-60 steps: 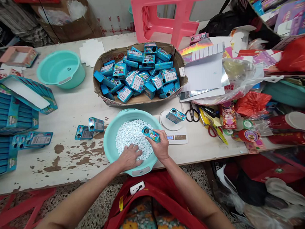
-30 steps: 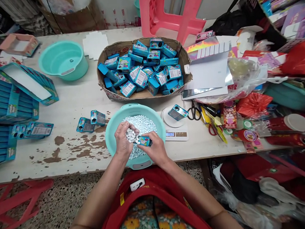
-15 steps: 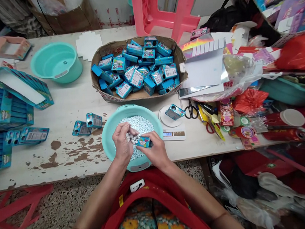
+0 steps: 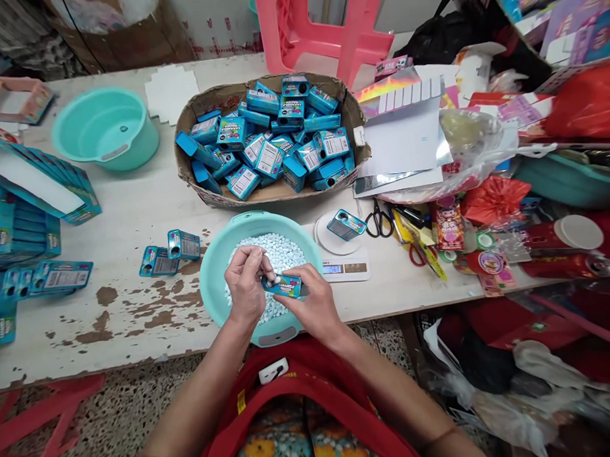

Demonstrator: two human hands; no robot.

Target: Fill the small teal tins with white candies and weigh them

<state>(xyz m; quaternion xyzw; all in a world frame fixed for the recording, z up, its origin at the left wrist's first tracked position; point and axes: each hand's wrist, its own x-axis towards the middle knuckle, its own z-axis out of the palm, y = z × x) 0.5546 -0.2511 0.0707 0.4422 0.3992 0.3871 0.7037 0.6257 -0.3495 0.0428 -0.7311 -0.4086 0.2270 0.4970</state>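
Centre frame: right hand (image 4: 316,303) pinches small blue box (image 4: 288,287) over basin (image 4: 212,275) of white pellets (image 4: 287,249), left hand (image 4: 245,284) curled at box's end, hold hidden from me; slack pinch might drop box.

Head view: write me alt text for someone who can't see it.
The right hand grips a blue box over a turquoise basin of pale pellets, the left hand bunched at the box's left end. Behind the basin, a cardboard tray holds many similar boxes; right of the basin, another box rests on a white scale.
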